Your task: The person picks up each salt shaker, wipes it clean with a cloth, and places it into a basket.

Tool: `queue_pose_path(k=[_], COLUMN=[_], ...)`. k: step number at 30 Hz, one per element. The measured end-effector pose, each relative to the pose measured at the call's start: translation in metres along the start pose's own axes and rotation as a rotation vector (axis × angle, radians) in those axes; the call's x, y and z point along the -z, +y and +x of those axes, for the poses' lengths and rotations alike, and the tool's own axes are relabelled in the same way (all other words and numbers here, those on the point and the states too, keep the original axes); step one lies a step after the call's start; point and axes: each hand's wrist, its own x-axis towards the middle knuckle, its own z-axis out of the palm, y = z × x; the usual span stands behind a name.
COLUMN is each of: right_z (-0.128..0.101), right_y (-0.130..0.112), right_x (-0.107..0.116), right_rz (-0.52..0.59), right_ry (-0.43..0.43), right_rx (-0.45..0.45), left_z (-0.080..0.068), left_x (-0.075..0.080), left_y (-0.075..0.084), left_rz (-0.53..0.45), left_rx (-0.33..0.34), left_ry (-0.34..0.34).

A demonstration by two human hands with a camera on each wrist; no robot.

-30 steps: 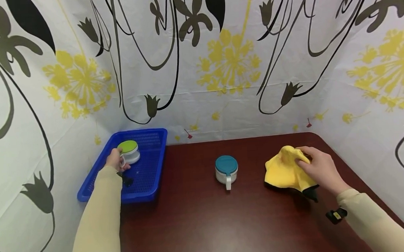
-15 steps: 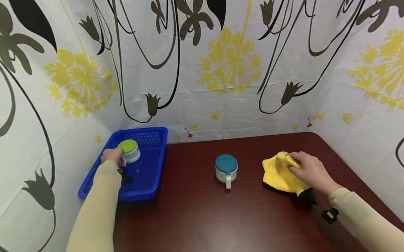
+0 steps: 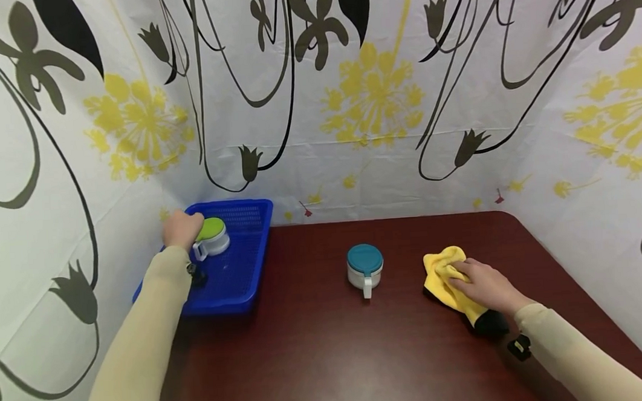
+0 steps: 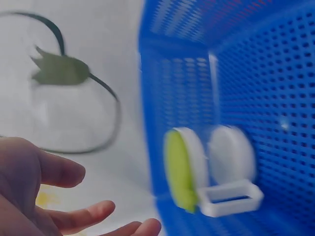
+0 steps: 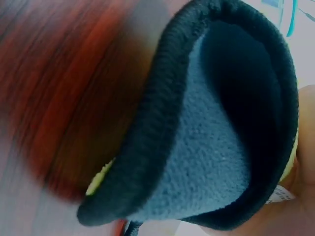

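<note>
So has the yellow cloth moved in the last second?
Yes. The yellow cloth under the right hand slid nearer the blue-lidded cup.

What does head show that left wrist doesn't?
Head only: the table, the teal-lidded cup, and the right hand resting on the yellow cloth. Left wrist only: the left hand's fingers spread and apart from the cup, and the cup's white rectangular handle up close. Both: the green-lidded cup in the blue basket, with the left hand beside it.
</note>
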Motion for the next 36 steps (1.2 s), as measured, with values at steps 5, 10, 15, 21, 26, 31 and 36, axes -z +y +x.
queue_pose_path(k=[5, 10, 15, 21, 26, 31, 36], right_z=[0.000, -0.004, -0.006, -0.002, 0.001, 0.002, -0.005], right_y=[-0.002, -0.008, -0.006, 0.000, 0.001, -0.001, -0.005], right_x=[0.002, 0.010, 0.020, 0.033, 0.039, 0.038, 0.036], right_rz=[-0.015, -0.014, -0.008, -0.005, 0.048, 0.077, 0.087], right_ry=[-0.012, -0.020, 0.052, 0.107, 0.091, 0.061, 0.052], right_rx=[0.003, 0.012, 0.021, 0.010, 0.043, 0.094, 0.083], left_z=[-0.025, -0.053, -0.091, -0.137, -0.165, -0.184, -0.196], left_x=[0.008, 0.006, -0.005, -0.034, -0.084, -0.139, -0.177], left_y=[0.041, 0.079, 0.114, 0.141, 0.149, 0.145, 0.141], left_rz=[0.040, 0.019, -0.055, -0.213, -0.385, -0.594, -0.613], left_rx=[-0.151, -0.268, -0.343, -0.391, -0.327, -0.141, -0.014], left_ry=[0.060, 0.095, 0.095, 0.029, -0.153, -0.414, -0.545])
